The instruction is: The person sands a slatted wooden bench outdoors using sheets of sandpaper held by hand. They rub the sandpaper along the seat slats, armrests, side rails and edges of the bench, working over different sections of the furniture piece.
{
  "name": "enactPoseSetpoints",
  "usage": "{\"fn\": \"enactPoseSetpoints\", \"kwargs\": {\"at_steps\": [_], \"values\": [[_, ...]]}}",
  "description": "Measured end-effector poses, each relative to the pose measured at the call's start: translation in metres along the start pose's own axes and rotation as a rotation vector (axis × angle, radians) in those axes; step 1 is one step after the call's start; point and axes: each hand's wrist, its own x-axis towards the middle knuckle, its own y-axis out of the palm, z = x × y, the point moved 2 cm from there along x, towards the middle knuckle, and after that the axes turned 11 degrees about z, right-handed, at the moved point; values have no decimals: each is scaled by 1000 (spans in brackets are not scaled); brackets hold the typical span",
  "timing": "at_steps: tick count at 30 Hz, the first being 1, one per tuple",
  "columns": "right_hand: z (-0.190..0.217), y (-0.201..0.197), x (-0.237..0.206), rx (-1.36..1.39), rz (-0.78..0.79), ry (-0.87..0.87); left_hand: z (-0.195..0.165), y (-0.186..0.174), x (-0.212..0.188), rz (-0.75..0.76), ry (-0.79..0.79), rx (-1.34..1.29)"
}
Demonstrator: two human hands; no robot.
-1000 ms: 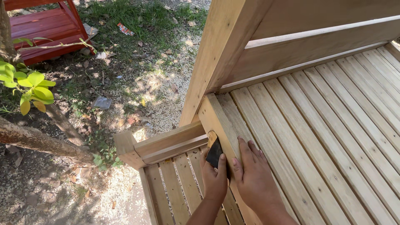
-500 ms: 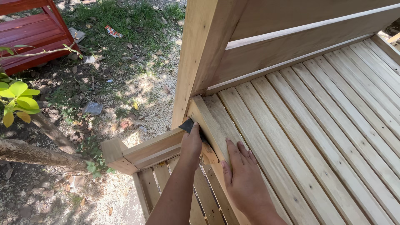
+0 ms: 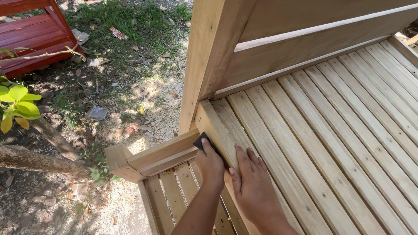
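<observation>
I look down at an unfinished pale wooden bench with a slatted seat (image 3: 331, 143) and a thick upright post (image 3: 209, 56). My left hand (image 3: 211, 164) presses a small dark sanding pad (image 3: 201, 141) against the outer side of the seat's side rail (image 3: 217, 126), next to the joint with a cross rail (image 3: 161, 154). My right hand (image 3: 252, 182) lies flat on the slats beside that rail, fingers spread, holding nothing.
A lower slatted panel (image 3: 174, 191) sits under the cross rail. Dirt, sawdust and grass (image 3: 130, 26) lie to the left, with a red wooden piece (image 3: 30, 35), a tree branch (image 3: 39, 159) and green leaves (image 3: 17, 102).
My left hand slid the pad up along the rail toward the post, then came back down a little. The view has shifted slightly; my right hand stays flat on the slats.
</observation>
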Motion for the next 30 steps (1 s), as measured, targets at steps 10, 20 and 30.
{"fn": "enactPoseSetpoints", "kwargs": {"at_steps": [10,20,30], "values": [[2,-2,1,-30,4,0,4,-2,-31,16,284,-50],[6,-6,0,-19,25,16,8,5,-22,72,163,-192],[1,-4,-1,43,8,22,-37,2,-25,291,277,-416]]}}
